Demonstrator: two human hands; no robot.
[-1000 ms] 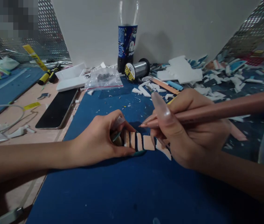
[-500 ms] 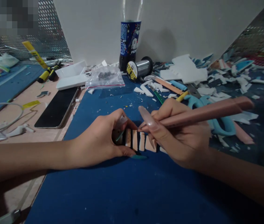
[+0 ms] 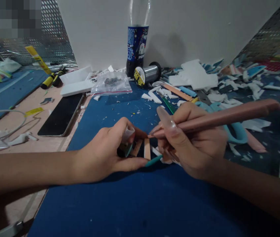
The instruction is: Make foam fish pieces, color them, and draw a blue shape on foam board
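My left hand (image 3: 107, 151) pinches small peach-coloured foam strips (image 3: 147, 148) against the blue cutting mat (image 3: 120, 200), thumb and forefinger closed round them. My right hand (image 3: 191, 144) grips a long pink craft knife (image 3: 219, 117) like a pen, its tip pointing left just above the strips. More cut peach and white pieces lie under the right fingers, partly hidden.
A black phone (image 3: 61, 115) lies left of the mat. Behind stand a Pepsi bottle (image 3: 137, 46), a wire spool (image 3: 146, 74), a plastic bag (image 3: 110, 83) and white foam board (image 3: 75, 82). Teal scissors (image 3: 231, 131) and foam scraps (image 3: 229, 89) litter the right.
The row of strips has broken up: the left hand has lifted and tilted a few of them. The knife tip stays just above them.
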